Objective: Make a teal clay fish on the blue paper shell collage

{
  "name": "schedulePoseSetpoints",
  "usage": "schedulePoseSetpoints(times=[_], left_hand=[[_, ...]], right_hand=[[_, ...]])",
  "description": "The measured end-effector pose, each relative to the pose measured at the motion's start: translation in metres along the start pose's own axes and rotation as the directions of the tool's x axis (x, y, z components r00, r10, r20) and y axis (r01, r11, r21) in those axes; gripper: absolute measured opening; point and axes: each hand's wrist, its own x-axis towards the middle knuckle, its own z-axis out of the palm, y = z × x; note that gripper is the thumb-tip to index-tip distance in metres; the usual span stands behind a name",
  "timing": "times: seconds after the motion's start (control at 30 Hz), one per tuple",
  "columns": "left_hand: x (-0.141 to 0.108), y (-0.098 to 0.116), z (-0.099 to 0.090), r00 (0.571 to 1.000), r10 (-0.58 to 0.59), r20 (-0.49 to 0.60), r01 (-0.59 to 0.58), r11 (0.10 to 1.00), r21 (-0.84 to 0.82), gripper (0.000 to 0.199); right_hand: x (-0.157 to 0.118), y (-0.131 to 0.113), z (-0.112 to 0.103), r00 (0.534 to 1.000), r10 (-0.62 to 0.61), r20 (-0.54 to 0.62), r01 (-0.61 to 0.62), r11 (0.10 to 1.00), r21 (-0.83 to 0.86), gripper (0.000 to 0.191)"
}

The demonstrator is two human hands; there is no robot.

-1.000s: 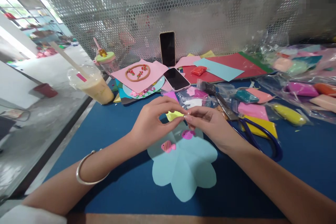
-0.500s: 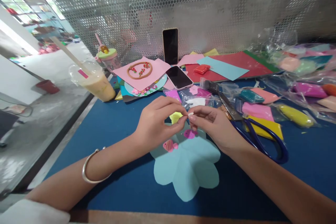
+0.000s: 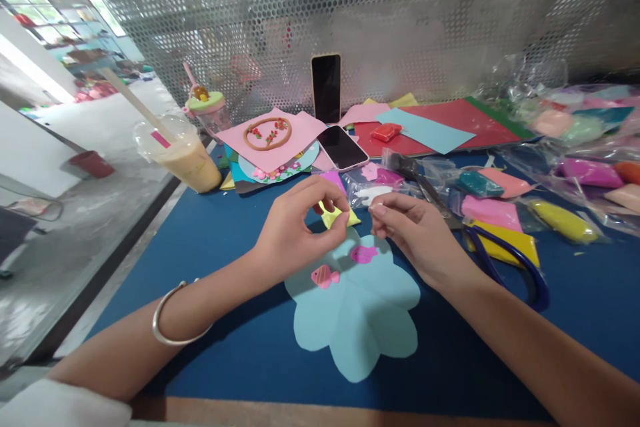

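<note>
A light blue flower-shaped paper (image 3: 355,320) lies on the blue table, bearing a pink fish (image 3: 325,276) with stripes and a magenta fish (image 3: 363,254). Over its upper left edge, my left hand (image 3: 305,223) has thumb and fingertips pinched together; whatever they hold, if anything, is too small to make out. My right hand (image 3: 417,230) is apart from it, to the right, its thumb and index finger closed on a tiny white bit (image 3: 374,208). A yellow packet (image 3: 345,216) lies behind, between the hands.
Blue-handled scissors (image 3: 510,250) and bagged clay (image 3: 563,219) lie at right. Behind stand an upright phone (image 3: 327,88), a flat phone (image 3: 343,147) and coloured papers (image 3: 440,131). A drink cup (image 3: 193,163) stands at the left edge, before a metal mesh (image 3: 400,27).
My hands, fingertips together over the white bit before, have separated. My right hand has moved right with the bit, and my left hand has drawn slightly left.
</note>
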Motion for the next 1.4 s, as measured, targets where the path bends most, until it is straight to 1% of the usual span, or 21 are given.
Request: schedulePoseSetpoints(times=[0.1, 0.3, 0.43, 0.67, 0.8, 0.93, 1.13, 1.2, 1.27, 1.33, 1.4], left_hand=[[-0.001, -0.001, 0.001, 1.0, -0.019, 0.022, 0.02, 0.999, -0.038, 0.011], [-0.003, -0.002, 0.003, 0.998, -0.048, 0.045, 0.052, 0.994, -0.095, 0.015], [-0.003, -0.003, 0.003, 0.997, -0.067, 0.043, 0.071, 0.991, -0.11, 0.015], [-0.005, -0.007, 0.003, 0.993, -0.095, 0.067, 0.103, 0.986, -0.132, 0.012], [-0.005, -0.008, 0.003, 0.987, -0.117, 0.106, 0.13, 0.985, -0.118, 0.008], [-0.006, -0.01, 0.003, 0.983, -0.116, 0.143, 0.131, 0.986, -0.1, 0.01], [-0.012, -0.015, 0.002, 0.963, -0.134, 0.234, 0.162, 0.981, -0.106, 0.006], [-0.012, -0.016, 0.002, 0.961, -0.154, 0.231, 0.183, 0.977, -0.107, 0.006], [-0.011, -0.016, 0.003, 0.966, -0.167, 0.199, 0.192, 0.975, -0.114, 0.007], [-0.01, -0.015, 0.004, 0.979, -0.15, 0.14, 0.168, 0.977, -0.128, 0.007], [-0.008, -0.013, 0.004, 0.992, -0.105, 0.071, 0.114, 0.984, -0.139, 0.007]], right_hand=[[0.0, -0.001, 0.001, 1.0, 0.003, 0.005, -0.003, 1.0, 0.007, 0.023], [-0.003, -0.001, 0.002, 0.999, 0.003, 0.052, -0.002, 1.0, -0.012, 0.022], [-0.002, -0.001, 0.002, 0.999, 0.019, 0.045, -0.018, 0.999, -0.029, 0.024], [-0.001, 0.002, -0.001, 0.998, 0.021, 0.051, -0.018, 0.998, -0.059, 0.024], [-0.001, 0.001, -0.001, 0.998, 0.008, 0.059, -0.004, 0.997, -0.071, 0.022], [-0.001, -0.001, -0.001, 0.999, 0.017, 0.045, -0.013, 0.996, -0.084, 0.023], [0.002, -0.002, -0.001, 1.0, 0.023, 0.017, -0.021, 0.997, -0.077, 0.025], [0.004, -0.001, -0.002, 1.0, 0.024, 0.019, -0.022, 0.996, -0.087, 0.024], [0.004, -0.001, -0.002, 0.999, 0.03, 0.024, -0.028, 0.994, -0.108, 0.024], [0.003, -0.001, -0.001, 0.998, 0.053, 0.036, -0.048, 0.99, -0.129, 0.024], [0.0, -0.001, 0.002, 0.996, 0.085, 0.031, -0.08, 0.988, -0.133, 0.024]])
